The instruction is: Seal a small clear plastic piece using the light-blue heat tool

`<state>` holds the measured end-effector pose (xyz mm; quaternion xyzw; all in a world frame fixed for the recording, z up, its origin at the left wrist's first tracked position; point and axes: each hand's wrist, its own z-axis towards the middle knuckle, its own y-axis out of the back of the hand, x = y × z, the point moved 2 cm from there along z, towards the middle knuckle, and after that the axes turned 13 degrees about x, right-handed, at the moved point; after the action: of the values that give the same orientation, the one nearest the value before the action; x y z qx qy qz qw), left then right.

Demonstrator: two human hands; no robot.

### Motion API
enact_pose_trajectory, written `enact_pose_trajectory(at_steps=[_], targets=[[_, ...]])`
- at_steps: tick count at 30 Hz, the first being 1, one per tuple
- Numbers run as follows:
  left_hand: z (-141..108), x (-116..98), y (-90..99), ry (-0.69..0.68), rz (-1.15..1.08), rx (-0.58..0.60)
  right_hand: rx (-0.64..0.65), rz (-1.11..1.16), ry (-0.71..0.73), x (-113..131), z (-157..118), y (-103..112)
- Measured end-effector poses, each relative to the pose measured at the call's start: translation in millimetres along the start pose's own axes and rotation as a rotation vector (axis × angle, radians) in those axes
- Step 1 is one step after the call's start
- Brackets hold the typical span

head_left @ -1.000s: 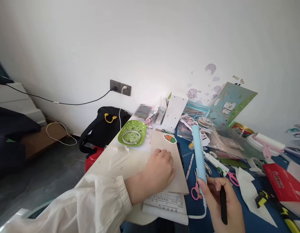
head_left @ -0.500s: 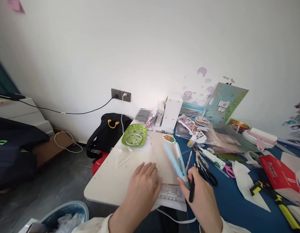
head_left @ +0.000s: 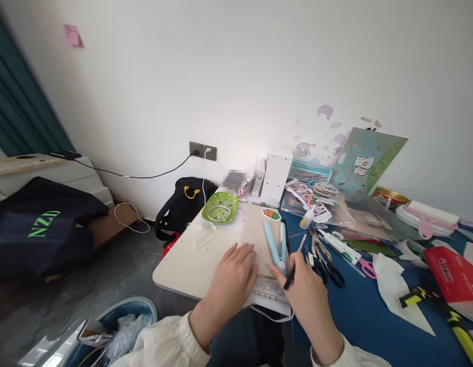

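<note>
My left hand [head_left: 237, 267] lies palm down with fingers stretched out, over clear plastic film [head_left: 252, 235] on a beige board [head_left: 261, 259]. Between the fingers of my right hand [head_left: 303, 280] is a slim black pen-like stick [head_left: 289, 278]; its exact kind cannot be made out. The right thumb is at the hinge end of a light blue mini hair straightener [head_left: 273, 244], whose two arms are spread apart and point away from me. Beneath the board's near edge shows a printed white strip [head_left: 270, 288]. A carrot sticker [head_left: 271, 214] is at the board's far end.
A green dish [head_left: 229, 216] holding a clear ring stands at the back left. Right of my hand on the blue mat [head_left: 347, 316] are black scissors [head_left: 338, 278], pink-handled scissors [head_left: 367, 268], a glue bottle [head_left: 307, 219] and torn white paper [head_left: 399, 293]. A bin [head_left: 150, 306] stands below.
The straightener has turned more upright in view and moved slightly down toward me with my right hand. The left hand stays flat. The whole view has shifted, showing more on the left.
</note>
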<state>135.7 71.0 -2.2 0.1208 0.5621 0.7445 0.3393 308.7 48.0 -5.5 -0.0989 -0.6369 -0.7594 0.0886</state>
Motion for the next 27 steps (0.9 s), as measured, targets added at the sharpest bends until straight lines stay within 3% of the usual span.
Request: enact_pose_trajectory(at_steps=[3, 8, 14, 18, 20, 24, 27], targets=[[-8.2, 5.4, 10.1, 0.02, -0.025, -0.111, -0.045, 0.085, 0.029, -8.0, -8.9, 0.6], [-41.2, 34.9, 22.4, 0.194, -0.047, -0.253, -0.078, 0.391, 0.008, -25.9, -33.9, 6.9], [-82.5, 71.2, 20.7, 0.446, -0.025, -0.243, -0.23, 0.801, -0.185, -56.9, -84.7, 3.7], [-78.8, 65.6, 22.6, 0.66, 0.079, -0.198, -0.418, 0.975, -0.196, -70.6, -110.7, 10.6], [-74.4, 55.3, 24.5, 0.666, 0.114, -0.229, -0.498, 0.988, -0.193, -75.0, -120.2, 17.9], [-71.7, 44.1, 24.5, 0.537, 0.141, -0.365, -0.587, 0.994, -0.162, -88.5, -130.1, 29.7], [-73.9, 46.3, 21.7, 0.463, 0.173, -0.388, -0.593, 0.814, -0.188, -110.8, -125.6, 37.7]])
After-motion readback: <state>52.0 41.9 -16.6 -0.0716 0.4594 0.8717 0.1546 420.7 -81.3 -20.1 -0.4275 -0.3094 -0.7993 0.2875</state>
